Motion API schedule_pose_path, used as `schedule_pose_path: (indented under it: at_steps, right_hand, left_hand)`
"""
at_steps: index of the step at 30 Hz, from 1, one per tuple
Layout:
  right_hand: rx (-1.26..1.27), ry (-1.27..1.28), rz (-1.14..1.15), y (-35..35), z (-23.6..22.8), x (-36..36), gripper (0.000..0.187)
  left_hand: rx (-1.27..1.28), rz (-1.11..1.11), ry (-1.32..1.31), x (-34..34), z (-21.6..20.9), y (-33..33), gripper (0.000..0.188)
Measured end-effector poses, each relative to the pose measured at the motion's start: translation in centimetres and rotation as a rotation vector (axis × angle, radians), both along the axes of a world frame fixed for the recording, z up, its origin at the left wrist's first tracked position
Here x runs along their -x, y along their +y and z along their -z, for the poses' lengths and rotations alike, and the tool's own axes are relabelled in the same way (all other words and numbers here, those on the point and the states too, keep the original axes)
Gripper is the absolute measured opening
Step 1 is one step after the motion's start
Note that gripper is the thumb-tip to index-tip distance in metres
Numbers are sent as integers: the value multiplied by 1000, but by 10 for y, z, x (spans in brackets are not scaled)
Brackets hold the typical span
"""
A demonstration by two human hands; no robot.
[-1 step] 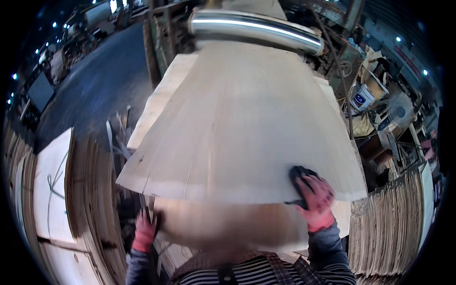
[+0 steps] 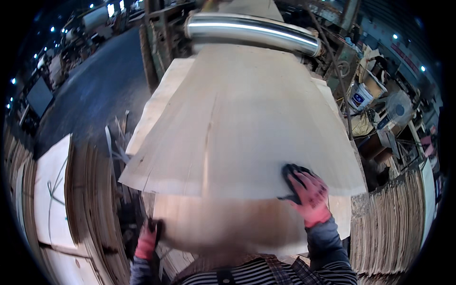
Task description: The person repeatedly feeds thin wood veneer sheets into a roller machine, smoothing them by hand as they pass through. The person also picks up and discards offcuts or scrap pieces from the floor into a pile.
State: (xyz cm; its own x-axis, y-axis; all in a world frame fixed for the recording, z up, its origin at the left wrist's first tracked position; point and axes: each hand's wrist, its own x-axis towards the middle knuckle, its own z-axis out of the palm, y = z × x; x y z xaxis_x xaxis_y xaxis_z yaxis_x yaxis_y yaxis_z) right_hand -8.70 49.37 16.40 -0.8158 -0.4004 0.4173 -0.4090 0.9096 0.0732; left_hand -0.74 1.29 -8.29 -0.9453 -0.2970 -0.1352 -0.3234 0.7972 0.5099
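Observation:
A large pale wood veneer sheet (image 2: 256,128) stretches away from me, its far end at a shiny metal roller (image 2: 251,32). My right hand (image 2: 309,194), in a pink glove with dark fingers, lies on the sheet's near right part with its fingers stretched out. Under that sheet's near edge another veneer sheet (image 2: 228,218) shows, browner and partly blurred. At its left edge is my left hand (image 2: 148,238), gloved the same way, its dark fingertips bent round the edge. Part of those fingers is hidden.
Upright stacks of veneer (image 2: 92,199) stand at the left, another stack (image 2: 389,228) at the right. A tied pale bundle (image 2: 51,190) leans at far left. A white bucket (image 2: 362,98) and a fan (image 2: 399,108) are at right. Dark floor (image 2: 102,80) runs along the left.
The upper sheet has slid away toward the roller, baring more of the lower one. My right hand has shifted slightly left. My left hand has come a little closer to me, its fingers more bent.

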Motion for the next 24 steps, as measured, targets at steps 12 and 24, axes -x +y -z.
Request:
schedule_pose_path:
  at_steps: [12, 24]
  right_hand:
    - [-10, 59, 252, 6, 153, 191, 56]
    - [-161, -499, -43, -11, 180, -143, 65]
  left_hand:
    - [-763, -54, -4, 11, -85, 19, 34]
    - [-779, 7, 130, 13, -205, 41, 39]
